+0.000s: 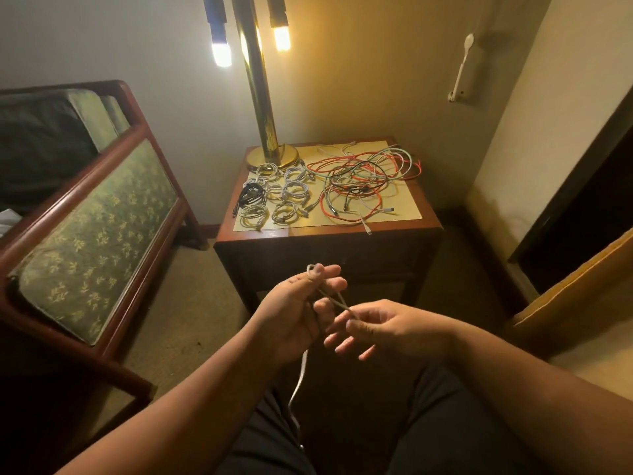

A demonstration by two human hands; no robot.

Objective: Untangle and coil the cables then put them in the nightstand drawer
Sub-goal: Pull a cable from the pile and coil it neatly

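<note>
With left hand [298, 306] pinching a loop of white cable [302, 366], with right hand [390, 329] nipping the next run between thumb and forefinger, other fingers spread; slack dangling toward 6 o'clock. Facing nightstand [329, 236] at 12 o'clock, drawer [329, 265] too shadowed to read. On top: coiled cables [274, 197] at 11, tangled pile [366, 176] at 1, lamp base [274, 156] behind. Green armchair [96, 217] at 9, carpet [191, 303] below.

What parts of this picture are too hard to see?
Head view:
Lamp: top cut off by the upper edge.
Drawer front: deep shadow hides any handle.
Tangled cables: overlapping, so no count possible.
White cable: lower end lost in the dark lap.
</note>
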